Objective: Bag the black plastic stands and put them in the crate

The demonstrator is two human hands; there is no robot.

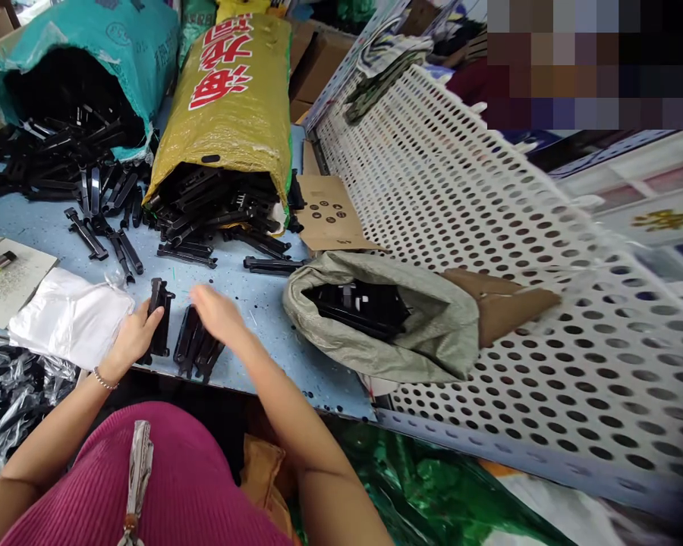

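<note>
My left hand [132,334] is closed around a long black plastic part [160,307], standing it near the table's front edge. To its right lies a small group of similar black parts [192,345]. Over the top of that group is my right hand [216,311], its fingers bent and slightly blurred, so whether it grips one is unclear. A stack of thin white plastic bags [71,315] lies beside my left wrist. Behind the hands, more black parts spill from the open mouth of a yellow woven sack [228,129].
A teal sack [108,53] of black parts lies at the back left. On the right a grey-green sack [449,341] holds black pieces against a white perforated panel [546,303]. Clear-wrapped items [17,402] fill the lower left. A cardboard piece [330,216] stands behind the grey-green sack.
</note>
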